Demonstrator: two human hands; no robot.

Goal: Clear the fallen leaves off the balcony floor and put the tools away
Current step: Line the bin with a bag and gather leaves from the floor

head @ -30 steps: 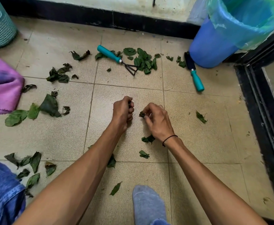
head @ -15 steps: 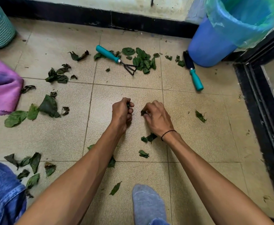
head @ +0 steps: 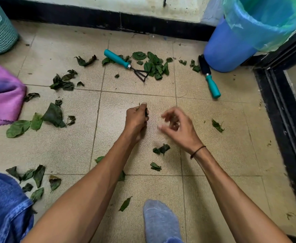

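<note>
Left hand (head: 136, 118): fingers curled round small bunch of dark leaves (head: 146, 112), fist low over tile floor (head: 213, 155). Right hand (head: 176, 127): blurred, fingers loosely curled, whether it holds anything cannot be told.

Hand rake (head: 126, 64): flat on floor beyond left hand, long axis diagonal, teal handle toward wall, tines toward blue bin (head: 231, 48) side, touching leaf pile (head: 155, 65).

Trowel (head: 209, 77): just beside blue bin, dark blade toward bin, teal handle toward person.

Loose leaves: scattered left of both hands; two bits (head: 161, 149) just behind right hand.
</note>
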